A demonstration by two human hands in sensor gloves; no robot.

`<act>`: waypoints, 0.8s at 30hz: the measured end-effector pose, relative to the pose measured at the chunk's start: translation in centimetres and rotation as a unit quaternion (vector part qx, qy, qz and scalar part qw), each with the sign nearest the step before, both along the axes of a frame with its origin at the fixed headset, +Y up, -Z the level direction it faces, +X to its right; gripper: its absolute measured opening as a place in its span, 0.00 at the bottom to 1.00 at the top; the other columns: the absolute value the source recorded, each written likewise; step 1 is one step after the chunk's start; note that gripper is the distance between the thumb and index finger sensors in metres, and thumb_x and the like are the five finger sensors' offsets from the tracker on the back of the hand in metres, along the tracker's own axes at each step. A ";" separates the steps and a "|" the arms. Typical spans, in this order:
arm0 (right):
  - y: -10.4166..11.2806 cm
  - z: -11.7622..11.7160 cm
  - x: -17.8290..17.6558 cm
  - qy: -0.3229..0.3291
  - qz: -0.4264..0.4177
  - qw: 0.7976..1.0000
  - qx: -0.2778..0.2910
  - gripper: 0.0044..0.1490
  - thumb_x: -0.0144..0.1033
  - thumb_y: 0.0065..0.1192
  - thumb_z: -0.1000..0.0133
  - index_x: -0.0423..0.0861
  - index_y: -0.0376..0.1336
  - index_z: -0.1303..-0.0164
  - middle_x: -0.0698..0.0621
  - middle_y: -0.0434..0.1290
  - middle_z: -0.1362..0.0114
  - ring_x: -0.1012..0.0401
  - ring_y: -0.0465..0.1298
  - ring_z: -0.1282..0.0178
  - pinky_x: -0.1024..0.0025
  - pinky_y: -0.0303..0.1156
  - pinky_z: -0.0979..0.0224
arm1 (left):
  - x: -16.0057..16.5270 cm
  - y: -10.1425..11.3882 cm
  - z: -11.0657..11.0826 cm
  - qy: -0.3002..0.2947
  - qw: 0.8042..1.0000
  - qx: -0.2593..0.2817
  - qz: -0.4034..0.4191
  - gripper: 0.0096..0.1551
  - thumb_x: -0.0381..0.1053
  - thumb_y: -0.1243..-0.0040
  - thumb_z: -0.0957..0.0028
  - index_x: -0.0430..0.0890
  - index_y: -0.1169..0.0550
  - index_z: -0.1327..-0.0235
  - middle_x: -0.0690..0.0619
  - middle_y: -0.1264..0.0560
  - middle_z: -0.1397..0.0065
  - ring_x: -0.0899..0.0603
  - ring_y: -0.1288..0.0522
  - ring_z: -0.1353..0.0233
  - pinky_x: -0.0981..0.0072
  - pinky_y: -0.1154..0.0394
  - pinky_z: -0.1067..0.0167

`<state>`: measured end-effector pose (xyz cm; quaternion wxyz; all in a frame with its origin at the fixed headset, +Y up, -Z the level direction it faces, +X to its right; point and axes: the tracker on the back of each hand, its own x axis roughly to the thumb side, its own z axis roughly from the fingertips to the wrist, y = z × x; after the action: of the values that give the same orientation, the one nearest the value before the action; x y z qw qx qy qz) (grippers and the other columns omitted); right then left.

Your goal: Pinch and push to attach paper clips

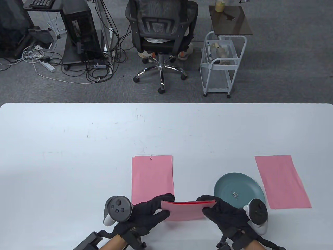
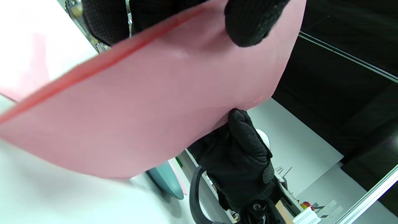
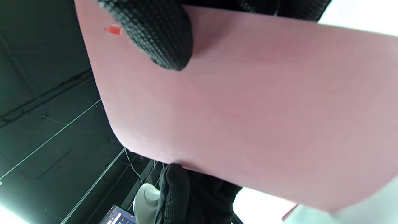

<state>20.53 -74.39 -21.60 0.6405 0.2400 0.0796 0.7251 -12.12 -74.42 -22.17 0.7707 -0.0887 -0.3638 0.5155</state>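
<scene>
Paper clips (image 1: 234,194) are lying in the teal plate (image 1: 223,186) in the table view, while both hands are holding pink paper (image 1: 185,210) above the desk (image 1: 78,156). Left wrist view is showing the left grip (image 2: 252,21) pinching it. Right wrist view is showing the right grip (image 3: 152,34) pinching too.

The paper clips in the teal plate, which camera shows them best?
The table view: the paper clips lie as a small silvery cluster in the teal plate, unobstructed. The left wrist view catches only the plate's edge, no clips. The right wrist view shows neither.
</scene>
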 end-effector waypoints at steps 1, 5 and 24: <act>0.0 0.0 -0.1 0.001 0.001 1.000 0.000 0.26 0.33 0.62 0.35 0.45 0.63 0.25 0.43 0.72 0.25 0.45 0.71 0.27 0.41 0.59 0.24 | 0.1 0.0 0.0 -0.002 1.000 0.001 0.000 0.28 0.52 0.43 0.32 0.46 0.32 0.21 0.42 0.33 0.17 0.36 0.28 0.22 0.38 0.32 0.26; 0.0 0.0 -0.2 -0.002 -0.001 1.000 0.008 0.24 0.33 0.61 0.35 0.46 0.65 0.28 0.44 0.73 0.27 0.46 0.72 0.28 0.41 0.60 0.25 | 0.4 0.0 0.2 0.003 1.000 0.010 -0.002 0.25 0.50 0.45 0.32 0.47 0.30 0.23 0.43 0.31 0.18 0.37 0.26 0.23 0.39 0.31 0.27; -0.3 -0.2 -0.1 0.020 -0.031 0.999 -0.027 0.24 0.34 0.58 0.34 0.45 0.63 0.26 0.43 0.71 0.24 0.45 0.70 0.26 0.40 0.58 0.24 | -0.2 -0.6 -0.5 -0.033 0.997 -0.034 0.057 0.22 0.51 0.44 0.32 0.50 0.26 0.26 0.45 0.28 0.19 0.38 0.26 0.23 0.37 0.31 0.27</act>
<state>20.46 -74.73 -21.81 0.6672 0.2395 0.1038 0.6977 -12.29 -75.03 -22.68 0.7244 -0.1113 -0.3755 0.5673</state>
